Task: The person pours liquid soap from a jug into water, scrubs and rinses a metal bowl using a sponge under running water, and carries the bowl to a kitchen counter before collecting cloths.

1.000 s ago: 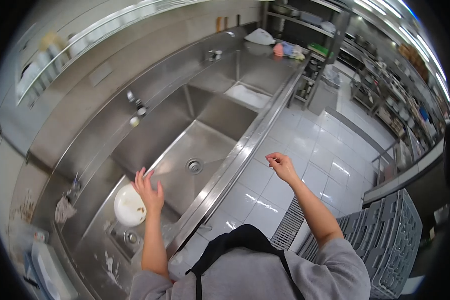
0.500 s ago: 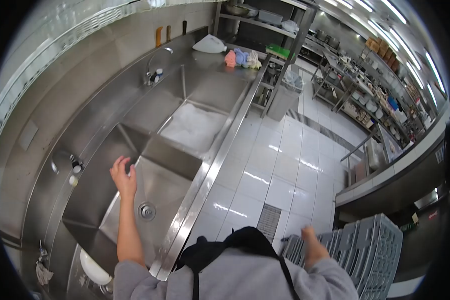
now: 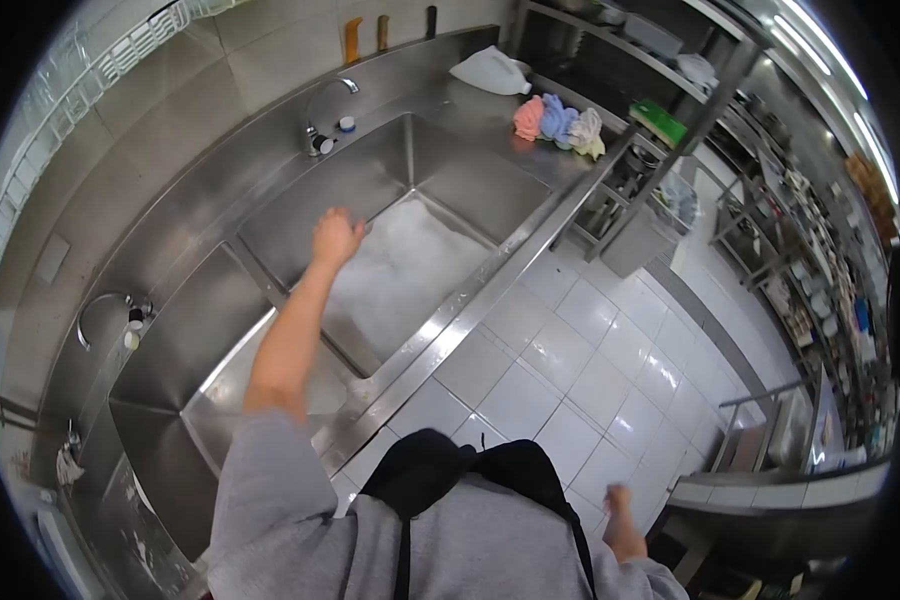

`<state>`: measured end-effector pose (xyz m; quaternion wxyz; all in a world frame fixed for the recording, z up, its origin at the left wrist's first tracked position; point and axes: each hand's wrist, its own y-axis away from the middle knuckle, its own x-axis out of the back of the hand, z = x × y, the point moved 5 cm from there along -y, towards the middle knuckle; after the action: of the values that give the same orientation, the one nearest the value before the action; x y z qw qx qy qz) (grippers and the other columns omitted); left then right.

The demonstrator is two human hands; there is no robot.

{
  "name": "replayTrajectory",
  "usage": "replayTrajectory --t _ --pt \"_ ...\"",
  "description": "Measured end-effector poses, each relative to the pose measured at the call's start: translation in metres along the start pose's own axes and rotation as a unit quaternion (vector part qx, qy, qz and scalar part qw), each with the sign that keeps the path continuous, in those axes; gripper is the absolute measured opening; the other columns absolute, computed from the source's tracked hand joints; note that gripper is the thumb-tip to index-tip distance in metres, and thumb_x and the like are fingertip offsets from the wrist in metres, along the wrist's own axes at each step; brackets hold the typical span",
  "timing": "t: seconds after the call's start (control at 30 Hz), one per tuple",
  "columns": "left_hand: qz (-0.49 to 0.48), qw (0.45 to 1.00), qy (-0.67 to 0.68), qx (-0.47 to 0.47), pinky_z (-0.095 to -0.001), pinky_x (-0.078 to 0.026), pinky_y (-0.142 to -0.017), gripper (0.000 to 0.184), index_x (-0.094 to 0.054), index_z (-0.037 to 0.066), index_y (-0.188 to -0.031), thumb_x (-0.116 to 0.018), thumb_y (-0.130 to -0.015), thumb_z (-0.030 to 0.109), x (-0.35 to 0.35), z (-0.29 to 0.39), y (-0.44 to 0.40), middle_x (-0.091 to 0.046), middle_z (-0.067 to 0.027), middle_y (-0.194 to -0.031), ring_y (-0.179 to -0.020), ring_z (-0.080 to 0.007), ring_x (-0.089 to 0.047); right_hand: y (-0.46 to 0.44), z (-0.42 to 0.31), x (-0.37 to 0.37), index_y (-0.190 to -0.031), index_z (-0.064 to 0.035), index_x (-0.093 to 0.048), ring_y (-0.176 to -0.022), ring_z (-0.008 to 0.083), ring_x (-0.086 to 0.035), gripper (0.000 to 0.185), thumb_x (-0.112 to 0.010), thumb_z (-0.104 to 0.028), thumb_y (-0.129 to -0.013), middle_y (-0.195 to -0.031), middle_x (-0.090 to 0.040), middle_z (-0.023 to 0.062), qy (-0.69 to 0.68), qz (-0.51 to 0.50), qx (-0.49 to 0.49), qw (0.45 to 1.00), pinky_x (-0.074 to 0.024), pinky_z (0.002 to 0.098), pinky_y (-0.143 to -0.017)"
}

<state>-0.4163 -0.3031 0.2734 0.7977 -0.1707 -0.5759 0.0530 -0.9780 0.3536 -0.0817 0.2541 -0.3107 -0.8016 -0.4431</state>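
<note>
My left hand (image 3: 338, 238) reaches out over the far sink basin (image 3: 305, 215), above white suds (image 3: 410, 255) that cover its bottom. Its fingers are loosely bent and somewhat apart, with nothing visible in them. Beyond it, a tap (image 3: 322, 120) with a curved spout stands on the back ledge. To my right, my right hand (image 3: 619, 503) hangs low beside my body over the tiled floor; it is small and smeared, so its fingers cannot be made out.
A white jug (image 3: 492, 72) lies on the counter past the basin, near pink, blue and cream cloths (image 3: 560, 123). Several handles, one an orange handle (image 3: 353, 40), line the wall. A second tap (image 3: 115, 312) serves the near basin (image 3: 155, 470). A grey bin (image 3: 640, 243) stands by the shelving.
My left hand has moved forward from above the near basin to above the suds. My view has shifted toward the far basin, and the stacked grey racks at right have left it.
</note>
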Motion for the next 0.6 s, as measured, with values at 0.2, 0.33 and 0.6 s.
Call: replayTrajectory --t 0.2,0.33,0.6 --pt "-0.038 0.988 -0.142 0.044 -0.0422 -0.04 -0.084 0.044 -0.047 0.005 -0.109 -0.06 -0.073 0.027 -0.027 -0.039 -0.092 -0.045 -0.0123 -0.115 -0.102 -0.0294 -0.048 -0.118 -0.438 0.072 -0.085 -0.0008 -0.061 -0.071 0.0241 -0.061 0.02 -0.056 -0.018 -0.075 -0.075 -0.063 0.0141 0.006 0.161 0.361 0.918 -0.0468 0.0318 -0.064" --pt "-0.045 0.981 -0.174 0.067 -0.0427 -0.034 -0.092 0.054 -0.04 0.006 -0.117 -0.061 -0.071 0.025 -0.066 -0.059 -0.165 -0.044 -0.0113 -0.118 -0.107 -0.0292 -0.045 -0.124 -0.626 0.059 -0.086 -0.0006 -0.061 -0.07 0.0163 -0.06 0.015 -0.057 -0.013 -0.078 -0.076 -0.063 0.0118 -0.065 0.07 0.455 0.885 -0.0466 0.0269 -0.065" --pt "-0.087 0.946 -0.308 0.056 -0.0437 -0.029 -0.095 0.035 -0.047 0.008 -0.114 -0.043 -0.081 0.018 -0.164 -0.111 -0.311 -0.047 -0.0096 -0.118 -0.113 -0.0256 -0.04 -0.168 -0.749 0.096 -0.085 -0.0009 -0.061 -0.067 0.017 -0.058 0.01 -0.055 -0.006 -0.078 -0.081 -0.06 0.011 -0.104 0.076 0.507 0.853 -0.0455 0.0252 -0.056"
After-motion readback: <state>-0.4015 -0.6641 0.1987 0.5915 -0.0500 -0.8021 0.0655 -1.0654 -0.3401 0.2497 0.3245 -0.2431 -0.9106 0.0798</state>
